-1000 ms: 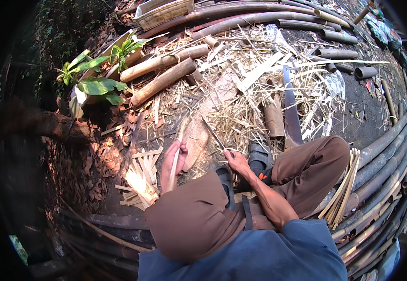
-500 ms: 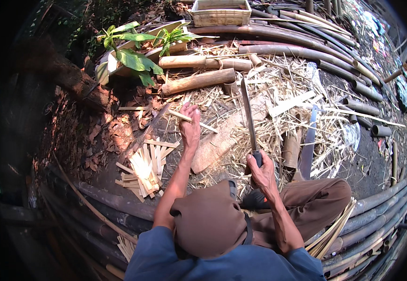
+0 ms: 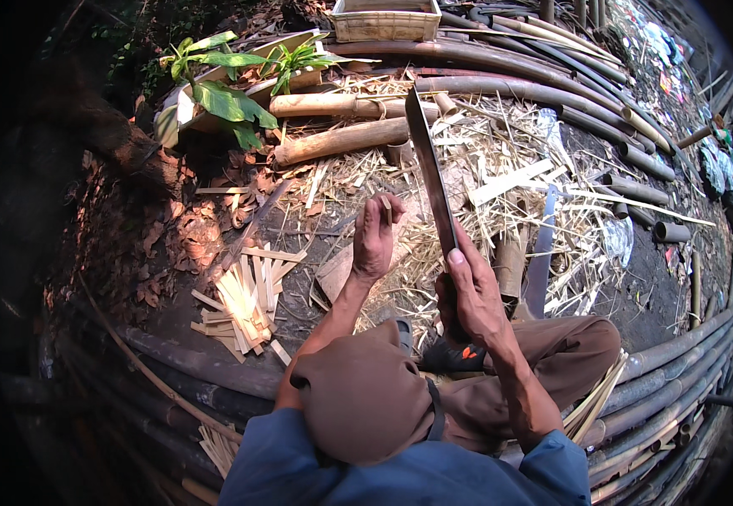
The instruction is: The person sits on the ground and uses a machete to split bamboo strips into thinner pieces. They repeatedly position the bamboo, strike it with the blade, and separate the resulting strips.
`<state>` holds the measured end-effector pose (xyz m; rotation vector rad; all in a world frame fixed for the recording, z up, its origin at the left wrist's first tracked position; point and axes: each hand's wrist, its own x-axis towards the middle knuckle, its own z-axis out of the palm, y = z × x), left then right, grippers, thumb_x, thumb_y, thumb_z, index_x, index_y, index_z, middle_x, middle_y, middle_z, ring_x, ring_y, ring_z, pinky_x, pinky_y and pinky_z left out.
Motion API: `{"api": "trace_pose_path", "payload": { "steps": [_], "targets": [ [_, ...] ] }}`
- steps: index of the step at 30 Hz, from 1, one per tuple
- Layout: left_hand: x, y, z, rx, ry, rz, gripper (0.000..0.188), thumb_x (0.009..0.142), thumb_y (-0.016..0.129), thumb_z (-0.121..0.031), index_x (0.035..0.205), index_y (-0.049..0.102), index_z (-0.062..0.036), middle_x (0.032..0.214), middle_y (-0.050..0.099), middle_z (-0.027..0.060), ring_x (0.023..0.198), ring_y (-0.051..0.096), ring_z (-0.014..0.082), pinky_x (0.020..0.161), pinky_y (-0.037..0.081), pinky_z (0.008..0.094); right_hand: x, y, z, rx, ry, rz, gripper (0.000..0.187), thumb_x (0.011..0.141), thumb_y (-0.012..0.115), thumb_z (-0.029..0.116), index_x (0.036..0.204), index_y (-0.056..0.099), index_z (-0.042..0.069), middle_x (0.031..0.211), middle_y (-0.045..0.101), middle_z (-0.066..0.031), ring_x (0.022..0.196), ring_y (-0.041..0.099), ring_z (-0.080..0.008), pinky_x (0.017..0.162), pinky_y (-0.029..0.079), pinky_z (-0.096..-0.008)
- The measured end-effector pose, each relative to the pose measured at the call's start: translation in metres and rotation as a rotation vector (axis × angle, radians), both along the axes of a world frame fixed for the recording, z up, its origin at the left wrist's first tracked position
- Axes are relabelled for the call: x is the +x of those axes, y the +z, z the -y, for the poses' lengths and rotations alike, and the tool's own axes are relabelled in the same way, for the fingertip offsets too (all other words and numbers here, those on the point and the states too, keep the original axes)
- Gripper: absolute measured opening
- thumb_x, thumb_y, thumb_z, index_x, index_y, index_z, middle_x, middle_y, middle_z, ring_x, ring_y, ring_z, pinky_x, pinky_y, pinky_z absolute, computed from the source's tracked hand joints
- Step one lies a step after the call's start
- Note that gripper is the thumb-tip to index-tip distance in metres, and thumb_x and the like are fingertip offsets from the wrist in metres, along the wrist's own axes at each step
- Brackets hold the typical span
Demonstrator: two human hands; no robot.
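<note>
My left hand (image 3: 372,242) is raised in front of me with its fingers closed. The pale end of a bamboo strip (image 3: 386,205) shows at its fingertips; the rest is hidden. My right hand (image 3: 474,291) grips a machete whose long dark blade (image 3: 434,169) points up and away, tilted left; its handle is mostly covered by the fingers. Hand and blade are apart. Below them a wooden block (image 3: 334,274) lies among shavings, partly covered by my left hand. Left of my left forearm lies a pile of split bamboo strips (image 3: 247,304).
A saw blade (image 3: 540,253) and a short bamboo piece (image 3: 511,261) stand by my right knee. Bamboo poles (image 3: 679,384) lie to the near right, with more at the back. Bamboo lengths (image 3: 341,141), a leafy plant (image 3: 230,101) and a plastic crate (image 3: 386,25) are farther off.
My left hand has moved right and slightly down, and its strip now shows only at the fingertips. The machete has risen a little, its blade leaning more to the left.
</note>
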<state>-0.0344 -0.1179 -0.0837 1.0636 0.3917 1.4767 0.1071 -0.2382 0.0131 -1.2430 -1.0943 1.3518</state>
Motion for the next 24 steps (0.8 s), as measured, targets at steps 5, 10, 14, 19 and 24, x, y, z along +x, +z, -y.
{"api": "trace_pose_path", "payload": {
  "steps": [5, 10, 14, 19, 24],
  "targets": [
    [0.013, -0.009, 0.013, 0.088, -0.052, -0.146, 0.040, 0.103, 0.044, -0.038, 0.083, 0.056, -0.0057, 0.079, 0.052, -0.0002, 0.073, 0.043, 0.0083, 0.068, 0.036, 0.0238, 0.001, 0.011, 0.003, -0.213, 0.039, -0.154, 0.038, 0.102, 0.036, 0.050, 0.113, 0.049, 0.015, 0.061, 0.046, 0.0010, 0.043, 0.041, -0.0074, 0.039, 0.037, -0.0225],
    [0.018, -0.018, 0.021, 0.010, -0.089, -0.262, 0.042, 0.100, 0.049, -0.043, 0.082, 0.059, -0.0070, 0.074, 0.052, -0.0041, 0.069, 0.043, 0.0047, 0.065, 0.036, 0.0222, 0.004, 0.008, 0.004, -0.232, 0.056, -0.107, 0.039, 0.101, 0.038, 0.052, 0.098, 0.042, 0.014, 0.062, 0.047, -0.0005, 0.043, 0.044, -0.0086, 0.039, 0.039, -0.0229],
    [0.016, -0.026, 0.020, 0.017, -0.091, -0.275, 0.041, 0.099, 0.051, -0.043, 0.082, 0.060, -0.0067, 0.074, 0.052, -0.0046, 0.069, 0.043, 0.0046, 0.064, 0.035, 0.0218, 0.004, 0.009, 0.006, -0.277, 0.050, -0.151, 0.039, 0.101, 0.038, 0.052, 0.098, 0.042, 0.013, 0.061, 0.047, -0.0008, 0.043, 0.045, -0.0089, 0.039, 0.040, -0.0232],
    [0.021, -0.021, 0.023, 0.002, -0.111, -0.238, 0.042, 0.098, 0.052, -0.044, 0.082, 0.061, -0.0068, 0.074, 0.052, -0.0046, 0.070, 0.044, 0.0043, 0.064, 0.035, 0.0215, 0.008, 0.013, 0.008, -0.301, 0.067, -0.138, 0.040, 0.102, 0.036, 0.049, 0.114, 0.046, 0.012, 0.062, 0.047, -0.0001, 0.045, 0.045, -0.0080, 0.040, 0.039, -0.0225],
    [0.019, -0.018, 0.025, -0.008, -0.115, -0.235, 0.041, 0.098, 0.053, -0.044, 0.082, 0.062, -0.0071, 0.076, 0.054, -0.0043, 0.070, 0.045, 0.0041, 0.064, 0.036, 0.0215, 0.005, 0.018, 0.009, -0.303, 0.070, -0.163, 0.047, 0.103, 0.035, 0.049, 0.132, 0.044, 0.014, 0.062, 0.047, -0.0003, 0.043, 0.044, -0.0079, 0.040, 0.038, -0.0217]
  ]
}}
